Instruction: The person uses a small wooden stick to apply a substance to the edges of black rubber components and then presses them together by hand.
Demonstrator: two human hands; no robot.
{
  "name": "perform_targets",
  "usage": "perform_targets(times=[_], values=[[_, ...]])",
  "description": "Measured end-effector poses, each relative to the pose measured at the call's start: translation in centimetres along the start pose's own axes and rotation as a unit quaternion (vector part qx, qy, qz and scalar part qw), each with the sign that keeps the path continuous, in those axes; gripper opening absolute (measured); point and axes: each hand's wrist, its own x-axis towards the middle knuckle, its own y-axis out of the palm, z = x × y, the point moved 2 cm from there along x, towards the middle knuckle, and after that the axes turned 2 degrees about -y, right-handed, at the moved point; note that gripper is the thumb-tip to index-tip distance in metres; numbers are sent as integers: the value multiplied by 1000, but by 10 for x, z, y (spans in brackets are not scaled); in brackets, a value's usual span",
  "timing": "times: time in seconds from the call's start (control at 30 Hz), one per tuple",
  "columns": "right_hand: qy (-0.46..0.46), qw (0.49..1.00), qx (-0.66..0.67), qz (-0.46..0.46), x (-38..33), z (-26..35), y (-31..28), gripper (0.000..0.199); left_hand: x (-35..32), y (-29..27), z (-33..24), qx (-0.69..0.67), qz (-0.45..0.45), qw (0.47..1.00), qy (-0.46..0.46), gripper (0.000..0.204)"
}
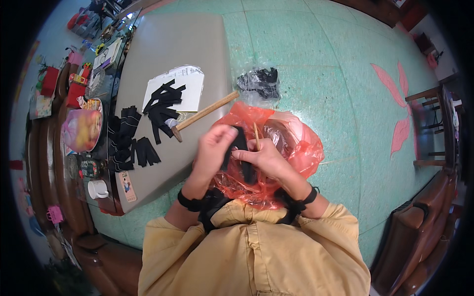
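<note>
My left hand point(213, 148) is closed, its thumb and fingertips pinched at the upper end of a black fabric strip point(240, 140). My right hand point(269, 159) presses its thumb on the same strip, and a thin wooden stick point(256, 132) points up out of its fingers. Both hands are over a crumpled red plastic bag point(306, 148) spread across my lap. More black material point(248, 171) hangs below the hands, partly hidden by them. What the bag holds shows only dimly through the plastic.
To the left, a grey-topped table point(177, 42) bears a white sheet point(193, 91) with loose black strips point(160, 116), stacked black bundles point(123, 133) and a long wooden-handled tool point(207, 111). A white mug point(98, 189) stands by its edge. A clear bag of black pieces point(259, 84) lies beyond.
</note>
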Motion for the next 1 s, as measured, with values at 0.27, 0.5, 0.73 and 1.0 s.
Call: perform_targets(times=[0.27,0.5,0.73,1.0], values=[[-204,776,529,-277,-27,-5,-96,43,62,-187,-22,350,-377,852,100,32],[-56,861,492,-118,-32,-30,-91,50,45,10,-1,350,-69,934,-13,53],[47,881,469,-29,-56,-33,-25,52,-4,34,13,514,127,848,-21,66],[55,796,535,-276,-49,-81,-59,36,-119,-46,-10,427,-78,899,-65,58]])
